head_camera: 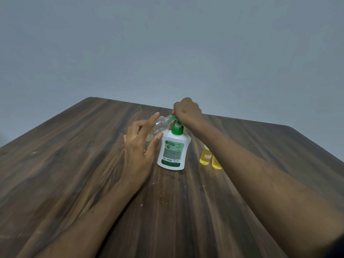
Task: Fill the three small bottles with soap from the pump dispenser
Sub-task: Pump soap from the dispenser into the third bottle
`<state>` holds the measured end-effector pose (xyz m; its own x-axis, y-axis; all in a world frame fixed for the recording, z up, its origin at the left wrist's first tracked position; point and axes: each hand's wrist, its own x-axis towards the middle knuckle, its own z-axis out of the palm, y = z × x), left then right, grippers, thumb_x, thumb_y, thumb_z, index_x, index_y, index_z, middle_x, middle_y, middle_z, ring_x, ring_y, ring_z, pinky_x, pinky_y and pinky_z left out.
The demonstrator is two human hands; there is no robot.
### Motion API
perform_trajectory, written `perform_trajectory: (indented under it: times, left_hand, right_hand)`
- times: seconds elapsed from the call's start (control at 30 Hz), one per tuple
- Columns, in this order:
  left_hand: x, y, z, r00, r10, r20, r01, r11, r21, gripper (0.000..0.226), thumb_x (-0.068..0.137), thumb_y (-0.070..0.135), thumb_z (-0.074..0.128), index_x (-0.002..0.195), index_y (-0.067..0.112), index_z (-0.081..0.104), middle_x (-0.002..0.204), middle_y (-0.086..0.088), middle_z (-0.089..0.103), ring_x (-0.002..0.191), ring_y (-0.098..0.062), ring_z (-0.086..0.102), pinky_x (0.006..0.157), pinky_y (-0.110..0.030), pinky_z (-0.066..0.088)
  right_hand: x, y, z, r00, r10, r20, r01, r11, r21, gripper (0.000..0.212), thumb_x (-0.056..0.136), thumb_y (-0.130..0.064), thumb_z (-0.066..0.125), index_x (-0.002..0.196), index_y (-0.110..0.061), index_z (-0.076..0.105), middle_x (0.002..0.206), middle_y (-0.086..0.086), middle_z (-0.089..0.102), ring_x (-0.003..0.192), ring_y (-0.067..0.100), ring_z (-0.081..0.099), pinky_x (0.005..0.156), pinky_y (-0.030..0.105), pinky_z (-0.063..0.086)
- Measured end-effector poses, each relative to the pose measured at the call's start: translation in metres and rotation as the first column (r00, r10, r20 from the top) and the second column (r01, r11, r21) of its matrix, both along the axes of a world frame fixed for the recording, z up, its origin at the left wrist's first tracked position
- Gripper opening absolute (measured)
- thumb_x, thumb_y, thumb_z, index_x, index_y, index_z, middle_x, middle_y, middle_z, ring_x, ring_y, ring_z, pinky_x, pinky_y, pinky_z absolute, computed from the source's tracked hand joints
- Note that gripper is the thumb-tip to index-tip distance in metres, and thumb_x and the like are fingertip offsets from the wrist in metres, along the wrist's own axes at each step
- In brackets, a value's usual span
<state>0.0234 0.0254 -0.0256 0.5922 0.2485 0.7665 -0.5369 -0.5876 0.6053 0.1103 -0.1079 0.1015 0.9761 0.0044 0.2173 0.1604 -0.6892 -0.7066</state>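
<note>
A white soap dispenser with a green pump head stands upright mid-table. My right hand rests closed on top of the pump head. My left hand holds a small clear bottle tilted, its open neck touching the green spout; a little pale liquid shows inside. Two small bottles with yellow liquid stand right of the dispenser: one with a red-and-white label, the other partly hidden behind my right forearm.
The dark wooden table has a rounded far edge near a plain grey wall. A few small white specks lie on the wood in front of the dispenser.
</note>
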Motion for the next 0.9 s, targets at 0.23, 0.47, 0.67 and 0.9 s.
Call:
perform_trajectory:
  times: [0.23,0.47,0.67,0.9]
  left_hand:
    - [-0.001,-0.001,0.000,1.000,-0.006,0.007,0.005,0.999,0.038,0.051,0.110,0.031,0.054,0.160,0.033,0.050,0.127,0.006,0.054,0.114,-0.013,0.054,0.096,-0.064,0.050]
    - [-0.008,-0.005,0.002,0.999,-0.028,-0.038,0.032,0.992,0.124,0.061,0.108,0.035,0.042,0.169,0.034,0.032,0.124,0.007,0.048,0.112,-0.012,0.047,0.108,-0.020,0.021]
    - [-0.014,-0.007,0.001,0.999,-0.035,-0.042,0.036,0.999,0.008,0.052,0.105,0.032,0.053,0.157,0.029,0.045,0.130,0.031,0.049,0.122,0.006,0.045,0.114,-0.043,0.027]
    - [-0.014,-0.006,0.003,1.000,0.004,0.025,-0.005,0.999,0.040,0.038,0.104,0.027,0.055,0.142,0.021,0.055,0.130,0.020,0.054,0.113,-0.008,0.050,0.094,-0.035,0.032]
  right_hand:
    - [-0.005,0.000,0.002,1.000,0.018,0.014,-0.017,0.999,-0.040,0.032,0.087,-0.022,0.043,0.101,-0.005,0.066,0.100,0.009,0.070,0.091,0.028,0.063,0.079,0.036,0.049]
    - [-0.008,0.002,0.006,0.999,0.051,-0.002,-0.051,0.995,-0.088,0.033,0.085,-0.026,0.041,0.098,-0.006,0.063,0.098,0.008,0.071,0.088,0.027,0.062,0.073,0.034,0.046]
    - [-0.010,0.001,0.006,0.997,0.070,-0.028,-0.073,0.991,-0.114,0.019,0.087,-0.025,0.042,0.083,-0.011,0.054,0.097,0.009,0.068,0.084,0.026,0.058,0.073,0.036,0.044]
    - [-0.008,0.001,0.005,0.997,0.070,-0.029,-0.073,0.987,-0.142,0.020,0.093,-0.026,0.040,0.081,-0.013,0.050,0.088,0.006,0.061,0.083,0.025,0.057,0.073,0.037,0.046]
